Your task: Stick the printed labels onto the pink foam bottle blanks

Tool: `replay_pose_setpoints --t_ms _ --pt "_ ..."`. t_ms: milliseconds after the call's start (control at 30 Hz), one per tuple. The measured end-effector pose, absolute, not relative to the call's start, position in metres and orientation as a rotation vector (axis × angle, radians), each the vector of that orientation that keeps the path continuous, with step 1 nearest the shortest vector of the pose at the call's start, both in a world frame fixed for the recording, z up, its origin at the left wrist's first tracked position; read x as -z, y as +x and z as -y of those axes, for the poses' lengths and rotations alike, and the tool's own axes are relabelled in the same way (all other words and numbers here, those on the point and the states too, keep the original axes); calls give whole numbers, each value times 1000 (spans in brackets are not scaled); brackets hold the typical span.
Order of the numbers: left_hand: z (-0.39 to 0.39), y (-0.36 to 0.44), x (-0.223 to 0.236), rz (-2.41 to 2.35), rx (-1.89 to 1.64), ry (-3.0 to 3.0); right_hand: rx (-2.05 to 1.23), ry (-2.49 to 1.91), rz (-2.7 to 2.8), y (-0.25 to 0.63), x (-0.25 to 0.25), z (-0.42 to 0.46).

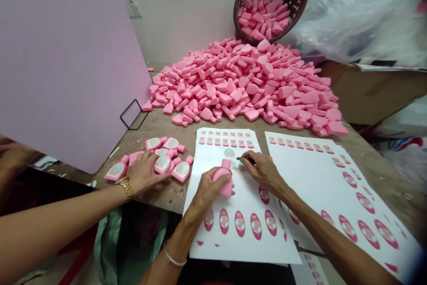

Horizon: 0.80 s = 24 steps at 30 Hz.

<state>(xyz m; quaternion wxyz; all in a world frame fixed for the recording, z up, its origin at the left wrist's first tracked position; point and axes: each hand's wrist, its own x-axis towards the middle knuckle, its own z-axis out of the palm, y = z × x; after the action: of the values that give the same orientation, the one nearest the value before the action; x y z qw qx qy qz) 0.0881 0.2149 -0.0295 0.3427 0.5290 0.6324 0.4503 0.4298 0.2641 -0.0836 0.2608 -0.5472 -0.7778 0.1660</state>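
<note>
My left hand (206, 189) grips a small pink bottle (224, 179) with its neck pointing away from me. Close beside it, my right hand (265, 170) pinches a thin dark pointed tool (242, 158), whose exact kind I cannot make out. The tool's tip is over a white label sheet (240, 248), near a pale green round label (229, 153). Pink oval labels (239, 223) and rows of small labels remain on this sheet. Both forearms reach in from the lower edge, and the held bottle is above the paper.
Another person's hand (142, 173) touches labelled pink bottles (182, 170) at left. A large heap of pink bottles (240, 85) lies behind, below a tilted brown basket (238, 14). A second label sheet (300, 169) is at right. A pinkish panel (70, 54) stands at left.
</note>
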Motion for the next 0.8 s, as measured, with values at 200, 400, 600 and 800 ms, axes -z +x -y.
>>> replay_pose_setpoints --t_ms 200,400,600,800 --pt "-215 195 63 -1301 -1188 1018 -201 -1572 2078 420 109 -264" --pt "-225 255 90 -1195 -1063 930 -91 -1546 2109 419 112 -260" --pt "-226 243 89 -1177 -1038 972 -260 -1488 2107 412 106 -256" --pt "-225 246 95 -1165 -1063 976 39 -1593 2051 413 117 -256"
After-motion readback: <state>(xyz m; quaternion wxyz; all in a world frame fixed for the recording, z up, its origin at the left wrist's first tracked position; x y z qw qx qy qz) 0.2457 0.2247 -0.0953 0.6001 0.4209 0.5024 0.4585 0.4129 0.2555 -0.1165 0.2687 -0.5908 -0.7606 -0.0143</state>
